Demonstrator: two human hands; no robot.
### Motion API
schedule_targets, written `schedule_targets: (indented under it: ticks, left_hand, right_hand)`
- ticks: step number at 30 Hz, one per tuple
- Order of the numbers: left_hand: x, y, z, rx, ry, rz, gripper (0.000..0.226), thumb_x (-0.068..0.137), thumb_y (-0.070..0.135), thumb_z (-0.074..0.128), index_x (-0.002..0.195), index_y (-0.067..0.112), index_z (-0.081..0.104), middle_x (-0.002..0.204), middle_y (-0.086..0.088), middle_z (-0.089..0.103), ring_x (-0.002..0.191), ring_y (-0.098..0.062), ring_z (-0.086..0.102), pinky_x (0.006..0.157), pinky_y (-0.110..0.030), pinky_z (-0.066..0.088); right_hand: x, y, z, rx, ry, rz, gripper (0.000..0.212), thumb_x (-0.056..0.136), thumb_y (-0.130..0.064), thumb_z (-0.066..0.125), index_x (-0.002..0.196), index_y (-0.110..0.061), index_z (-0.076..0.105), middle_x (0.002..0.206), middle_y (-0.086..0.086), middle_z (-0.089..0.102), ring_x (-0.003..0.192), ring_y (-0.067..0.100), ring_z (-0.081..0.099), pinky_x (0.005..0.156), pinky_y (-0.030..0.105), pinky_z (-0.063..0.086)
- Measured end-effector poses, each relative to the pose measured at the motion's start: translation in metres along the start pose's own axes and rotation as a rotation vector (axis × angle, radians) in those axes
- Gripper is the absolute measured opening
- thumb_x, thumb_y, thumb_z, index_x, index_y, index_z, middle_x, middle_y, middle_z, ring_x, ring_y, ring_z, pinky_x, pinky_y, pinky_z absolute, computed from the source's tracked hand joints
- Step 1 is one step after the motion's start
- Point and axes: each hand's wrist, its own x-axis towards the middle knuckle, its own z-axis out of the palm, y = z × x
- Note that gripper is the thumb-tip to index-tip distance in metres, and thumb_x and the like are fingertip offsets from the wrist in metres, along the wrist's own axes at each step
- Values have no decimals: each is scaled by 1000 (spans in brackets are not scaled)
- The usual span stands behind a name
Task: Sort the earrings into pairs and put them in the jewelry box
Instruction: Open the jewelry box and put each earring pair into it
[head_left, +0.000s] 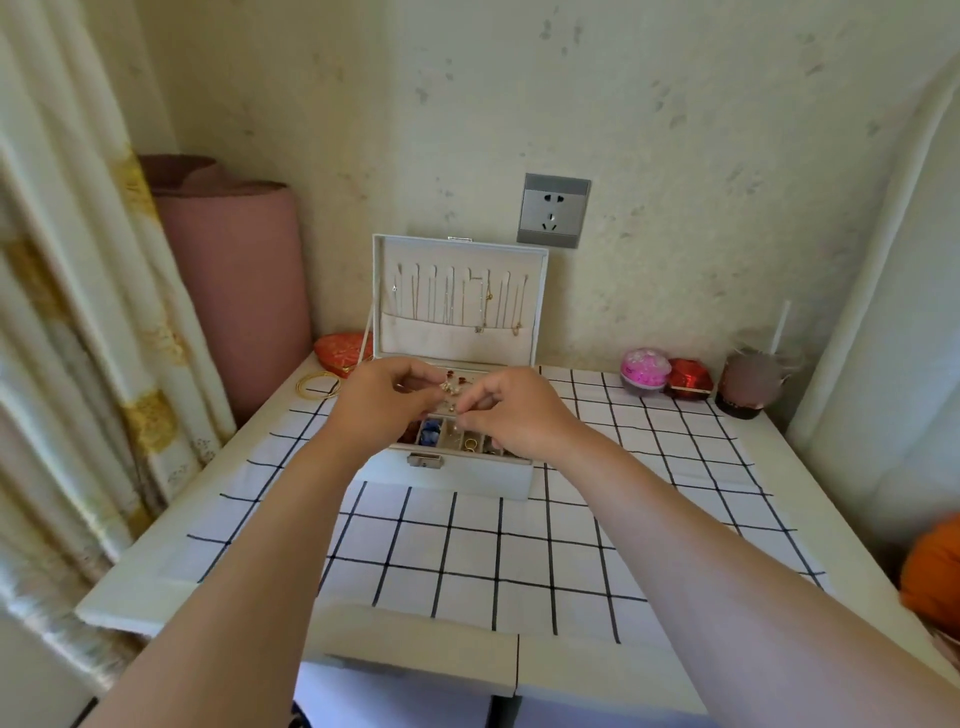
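Home bedroom corner: curtain (78, 322), wall socket (555, 210), checked tablecloth (467, 551), jewelry box (457, 306).

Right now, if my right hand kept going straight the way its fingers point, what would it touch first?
Probably the left hand. The right hand points leftward over the open jewelry box, fingertips pinched close to the small earrings the left hand holds. It might meet those earrings first; depth between the hands is unclear.

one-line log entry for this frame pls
phase: sorting earrings | left hand: pinching small earrings | right hand: fingertips pinched, contents too small to tell | jewelry box: lid open, both hands over tray
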Motion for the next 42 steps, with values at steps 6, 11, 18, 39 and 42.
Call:
schedule_targets:
  ticks: [6, 11, 18, 39, 42]
  left_hand:
    - [-2, -1, -5, -71, -40, -26, 16, 81, 3, 76, 94, 12, 73, 90, -14, 72, 82, -22, 69, 79, -34, 61]
    - [-2, 3, -3, -209, -40, -51, 21, 82, 3, 76, 101, 8, 69, 98, -23, 69, 89, -32, 70, 80, -38, 61]
    - [-1, 4, -1, -265, -46, -104, 18, 88, 13, 72, 105, 8, 68, 94, -13, 75, 86, -24, 74, 74, -27, 60]
    - [53, 1, -34, 195, 297, 106, 45, 96, 47, 47, 134, 26, 55, 133, 5, 52, 126, -18, 48, 109, -46, 40]
    - [75, 7, -33, 49, 298, 45, 58, 98, 48, 41, 151, 25, 34, 156, 2, 33, 143, -17, 31, 119, -38, 23]
  right_hand:
    - [4, -5, 3, 44, -10, -25, 16, 85, -14, 77, 98, -23, 77, 92, -3, 74, 47, -6, 57, 57, 21, 51]
    - [6, -16, 0, 167, -20, -42, 26, 82, -12, 81, 105, -24, 77, 90, -4, 75, 52, 9, 59, 57, 24, 54]
    - [11, -4, 2, 131, 39, -43, 7, 85, -18, 79, 92, -21, 80, 77, 5, 74, 50, 5, 57, 57, 19, 49]
    - [49, 18, -43, -30, 441, -14, 44, 93, -32, 64, 136, -36, 53, 135, -5, 54, 115, 19, 58, 104, 46, 47]
    - [68, 22, -52, 84, 405, 15, 74, 88, -34, 67, 151, -39, 28, 153, 1, 34, 128, 24, 51, 107, 47, 45]
